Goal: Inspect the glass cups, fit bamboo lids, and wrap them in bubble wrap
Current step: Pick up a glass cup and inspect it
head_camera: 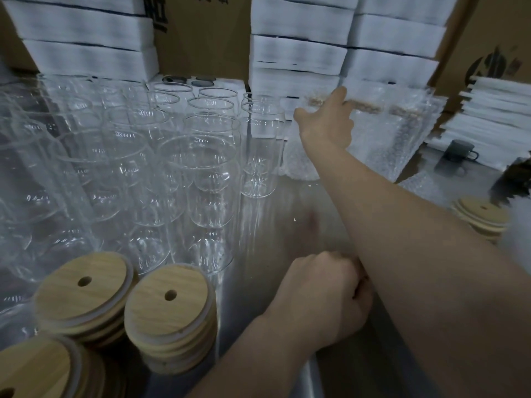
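The right hand point(324, 119) is stretched far across the metal table point(281, 225) to the bubble-wrapped cups point(396, 133) standing at the far right; its index finger is extended at the top of one of them, but the blur is such that a grip cannot be told. The left hand point(321, 294) is rested near the near edge, its fingers curled into a fist against the right forearm; whether anything is held inside cannot be seen. Bare glass cups point(212, 168) are crowded upright over the left half of the table; stacks of bamboo lids point(169, 308) are set at the near left, and a smaller lid stack point(482, 216) at the right. White foam sheets point(298, 53) and cardboard boxes point(201, 38) are piled along the far side.
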`<control>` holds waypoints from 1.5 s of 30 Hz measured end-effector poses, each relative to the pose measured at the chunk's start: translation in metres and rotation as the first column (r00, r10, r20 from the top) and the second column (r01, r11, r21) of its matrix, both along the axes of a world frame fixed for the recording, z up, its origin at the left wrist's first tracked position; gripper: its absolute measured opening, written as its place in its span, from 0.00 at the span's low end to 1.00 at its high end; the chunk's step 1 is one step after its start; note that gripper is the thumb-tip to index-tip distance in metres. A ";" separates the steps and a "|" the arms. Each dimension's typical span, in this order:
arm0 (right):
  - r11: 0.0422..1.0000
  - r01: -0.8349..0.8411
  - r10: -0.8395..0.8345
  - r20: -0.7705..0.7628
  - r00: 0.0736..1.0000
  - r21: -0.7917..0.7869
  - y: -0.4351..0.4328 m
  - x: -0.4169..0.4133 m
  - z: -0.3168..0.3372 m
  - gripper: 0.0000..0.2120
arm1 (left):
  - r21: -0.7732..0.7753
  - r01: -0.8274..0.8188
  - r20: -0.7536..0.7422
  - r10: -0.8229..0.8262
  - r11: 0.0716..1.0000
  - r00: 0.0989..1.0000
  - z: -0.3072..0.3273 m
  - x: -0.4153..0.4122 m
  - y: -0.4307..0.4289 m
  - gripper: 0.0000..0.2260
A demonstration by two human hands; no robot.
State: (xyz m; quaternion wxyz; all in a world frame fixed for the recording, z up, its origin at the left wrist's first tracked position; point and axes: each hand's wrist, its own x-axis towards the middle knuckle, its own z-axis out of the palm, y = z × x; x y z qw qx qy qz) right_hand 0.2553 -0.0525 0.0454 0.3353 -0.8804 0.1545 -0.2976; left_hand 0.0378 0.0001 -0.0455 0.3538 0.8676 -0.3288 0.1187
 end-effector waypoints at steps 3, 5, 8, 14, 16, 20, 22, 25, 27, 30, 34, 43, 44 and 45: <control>0.999 0.012 -0.011 0.010 1.000 -0.044 -0.001 0.004 -0.001 0.31 | 0.010 -0.005 -0.014 0.005 1.000 1.000 0.001 0.000 0.000 0.13; 0.998 0.018 -0.018 0.010 1.000 -0.062 -0.001 0.006 -0.001 0.31 | 0.008 0.000 -0.019 0.000 1.000 1.000 0.002 -0.001 0.001 0.15; 0.992 0.040 -0.041 -0.007 0.999 -0.120 0.001 0.007 -0.003 0.33 | -0.002 0.005 -0.032 -0.005 1.000 0.999 0.003 -0.001 0.002 0.16; 0.956 0.041 -0.057 -0.047 0.997 -0.290 -0.001 0.007 0.003 0.33 | 0.042 -0.015 -0.024 0.016 0.999 1.000 0.000 0.001 0.000 0.16; 0.966 -0.016 -0.001 -0.068 0.998 -0.256 -0.002 0.003 0.008 0.34 | 0.022 -0.006 -0.031 0.007 1.000 0.999 -0.001 0.002 0.001 0.07; 0.956 -0.010 0.056 0.150 0.987 -0.292 -0.002 -0.023 0.022 0.24 | 0.044 -0.030 -0.077 0.034 0.999 0.996 -0.002 0.003 0.000 0.11; 0.955 -0.088 0.182 0.322 0.929 -0.285 0.000 -0.042 0.029 0.16 | 0.017 -0.049 -0.061 0.050 0.999 0.997 -0.002 0.003 0.000 0.11; 0.874 -0.429 0.479 0.251 0.841 -0.230 0.009 -0.072 0.030 0.07 | -0.015 -0.085 -0.055 0.084 0.996 0.995 -0.002 0.003 0.000 0.13; 0.815 -0.544 0.568 0.090 0.818 -0.199 0.015 -0.085 0.023 0.05 | -0.024 -0.123 -0.067 0.121 0.992 0.990 -0.002 0.003 0.000 0.15; 0.792 -0.583 0.589 -0.025 0.808 -0.179 0.017 -0.090 0.011 0.11 | -0.046 -0.199 -0.066 0.196 0.979 0.978 -0.001 0.004 0.002 0.19; 0.761 -0.616 0.626 -0.019 0.780 -0.205 0.013 -0.090 0.004 0.12 | -0.204 -0.319 -0.045 0.317 0.926 0.947 0.002 0.002 0.002 0.18; 0.789 -0.612 0.602 0.259 0.755 -0.054 -0.020 -0.141 -0.014 0.14 | -0.465 -0.548 0.010 0.623 0.696 0.782 0.006 0.003 0.000 0.31; 0.795 -0.606 0.580 0.301 0.757 -0.009 -0.024 -0.152 -0.015 0.14 | -0.448 -0.552 -0.008 0.614 0.704 0.789 0.005 0.004 -0.001 0.34; 0.796 -0.603 0.557 0.331 0.761 0.047 -0.028 -0.164 -0.016 0.15 | -0.435 -0.542 -0.027 0.591 0.719 0.806 0.005 0.004 -0.001 0.37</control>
